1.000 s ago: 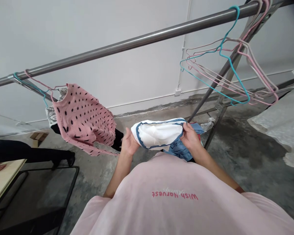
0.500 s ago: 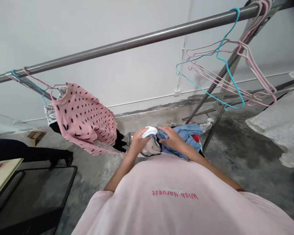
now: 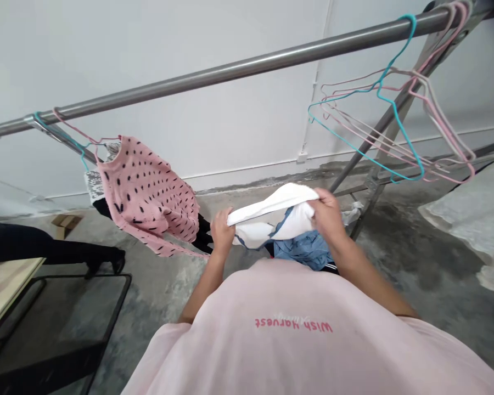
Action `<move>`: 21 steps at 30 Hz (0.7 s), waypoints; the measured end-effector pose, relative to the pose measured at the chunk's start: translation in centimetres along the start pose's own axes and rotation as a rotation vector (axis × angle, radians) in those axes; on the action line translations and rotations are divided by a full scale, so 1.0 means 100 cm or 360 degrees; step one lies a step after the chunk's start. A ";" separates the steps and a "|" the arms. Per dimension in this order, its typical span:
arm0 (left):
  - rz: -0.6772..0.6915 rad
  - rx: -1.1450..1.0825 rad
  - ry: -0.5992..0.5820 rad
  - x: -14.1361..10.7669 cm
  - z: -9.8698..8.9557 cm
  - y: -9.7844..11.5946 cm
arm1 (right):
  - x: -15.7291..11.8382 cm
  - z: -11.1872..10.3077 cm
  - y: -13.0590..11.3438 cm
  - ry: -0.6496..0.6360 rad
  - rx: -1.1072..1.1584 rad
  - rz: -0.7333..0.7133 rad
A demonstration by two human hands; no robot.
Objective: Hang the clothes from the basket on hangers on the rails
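Stretched between my two hands is a white garment with dark blue trim (image 3: 278,203); its exact kind is unclear. My left hand (image 3: 223,229) is closed on its left end, fingers wrapped over the white band. At the other end my right hand (image 3: 326,213) grips the cloth, slightly higher and nearer the wall. Below the garment lies a crumpled blue denim piece (image 3: 302,249), partly hidden by the white cloth and my shirt. A pink knit sweater with black marks (image 3: 152,189) hangs to the left of my left hand.
A metal rail (image 3: 214,74) crosses in front of me. On its right hang a turquoise hanger (image 3: 395,118) and several pink and beige ones. White lace cloth (image 3: 473,219) hangs far right. A table (image 3: 12,282) and another person's leg (image 3: 53,249) are at left.
Both hands have lifted the white garment off the denim and drawn apart, spreading it out. My right hand went from the denim to the garment's right end. The view shifted slightly.
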State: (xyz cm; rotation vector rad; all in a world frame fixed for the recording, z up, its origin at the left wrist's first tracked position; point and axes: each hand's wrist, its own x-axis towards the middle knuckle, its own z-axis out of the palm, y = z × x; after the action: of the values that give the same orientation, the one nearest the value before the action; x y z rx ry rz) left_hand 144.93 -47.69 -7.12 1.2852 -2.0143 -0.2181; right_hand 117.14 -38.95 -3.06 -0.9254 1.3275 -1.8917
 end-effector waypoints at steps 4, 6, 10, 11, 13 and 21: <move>-0.0076 -0.0006 0.0068 -0.010 -0.003 -0.037 | 0.007 -0.017 -0.023 0.0255 0.0162 -0.0112; -0.0057 -0.0177 0.0111 -0.010 -0.012 -0.041 | 0.010 -0.025 -0.024 0.0322 0.0101 -0.0194; -0.0037 -0.0449 0.0202 -0.001 -0.028 -0.024 | 0.012 -0.036 -0.012 0.0386 -0.0201 -0.0331; -0.0029 -0.0492 0.0207 0.002 -0.030 -0.018 | 0.012 -0.038 -0.008 0.0389 -0.0250 -0.0329; 0.0010 -0.0503 0.0164 0.006 -0.033 -0.008 | 0.011 -0.039 -0.004 0.0385 -0.0252 -0.0263; 0.0469 -0.0681 -0.1310 -0.020 -0.015 0.002 | 0.008 -0.040 -0.007 0.0471 0.0037 -0.0136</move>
State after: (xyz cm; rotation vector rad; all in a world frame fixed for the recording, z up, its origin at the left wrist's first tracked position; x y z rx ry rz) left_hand 146.21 -45.56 -6.92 0.6474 -2.5870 -1.1122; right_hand 113.33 -37.37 -3.23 -0.7200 1.4501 -2.1697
